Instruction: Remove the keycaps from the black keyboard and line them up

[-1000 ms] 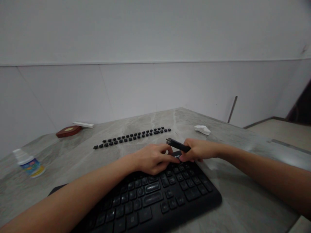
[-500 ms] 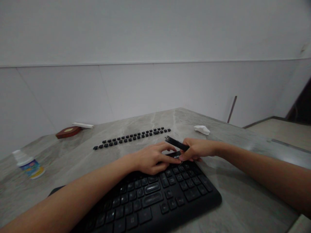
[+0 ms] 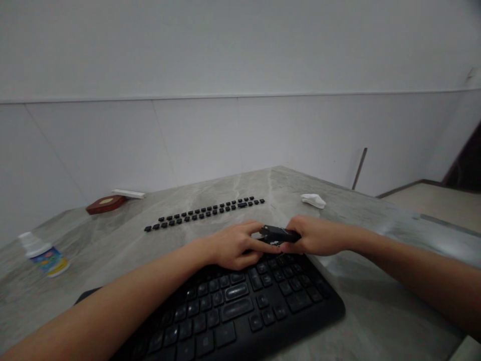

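Observation:
A black keyboard (image 3: 236,308) lies on the grey marbled table, tilted in view, its upper edge partly covered by my hands. My left hand (image 3: 238,245) rests over that top edge with fingers spread, the index finger stretched toward the upper right keys. Close to that fingertip, my right hand (image 3: 302,235) is closed around a slim black stick-like tool (image 3: 276,232), whose exact kind I cannot make out. The tool lies nearly level above the keyboard's upper right edge. Beyond the hands, several loose black keycaps (image 3: 202,215) stand in two rows.
At the left stands a spray-type white bottle (image 3: 47,258) with a colourful label. A reddish-brown wooden box (image 3: 105,204) and a white strip (image 3: 128,193) lie near the wall. Crumpled white tissue (image 3: 313,200) sits behind my right hand. The table's right edge (image 3: 326,180) drops to the floor.
My right hand has shifted slightly to the right and tipped the black tool down to a flatter angle. My left hand has stayed almost in place.

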A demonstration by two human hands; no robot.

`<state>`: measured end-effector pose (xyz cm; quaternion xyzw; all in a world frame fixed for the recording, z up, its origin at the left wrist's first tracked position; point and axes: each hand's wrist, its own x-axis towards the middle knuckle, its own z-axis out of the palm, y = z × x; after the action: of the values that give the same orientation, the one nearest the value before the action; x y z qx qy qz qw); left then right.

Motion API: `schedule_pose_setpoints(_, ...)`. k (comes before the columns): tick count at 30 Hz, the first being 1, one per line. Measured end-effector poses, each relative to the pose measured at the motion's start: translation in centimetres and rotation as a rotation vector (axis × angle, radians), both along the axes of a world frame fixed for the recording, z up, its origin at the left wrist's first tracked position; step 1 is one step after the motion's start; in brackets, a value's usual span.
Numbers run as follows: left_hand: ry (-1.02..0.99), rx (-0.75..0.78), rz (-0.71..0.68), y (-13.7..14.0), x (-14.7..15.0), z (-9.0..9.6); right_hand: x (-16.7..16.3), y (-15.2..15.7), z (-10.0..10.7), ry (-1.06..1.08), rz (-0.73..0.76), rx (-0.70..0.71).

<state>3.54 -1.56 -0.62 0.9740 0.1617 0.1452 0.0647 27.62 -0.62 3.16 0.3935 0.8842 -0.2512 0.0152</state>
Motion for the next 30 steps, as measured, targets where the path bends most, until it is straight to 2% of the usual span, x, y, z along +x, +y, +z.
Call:
schedule_pose_setpoints(18, -0.008, -0.082, 0.007, 0.2, -0.1, -0.1, -0.8, -3.2, -0.4, -0.050, -0.007, 0.404)
schedule_pose_setpoints(24, -0.018, -0.097, 0.004, 0.1, -0.1, 0.0, -1.1, -3.7, -0.2, -0.085, -0.035, 0.420)
schedule_pose_setpoints(30, -0.018, -0.095, -0.006, 0.1, -0.1, -0.1, -1.0, -3.0, -0.4, -0.062, 0.003, 0.361)
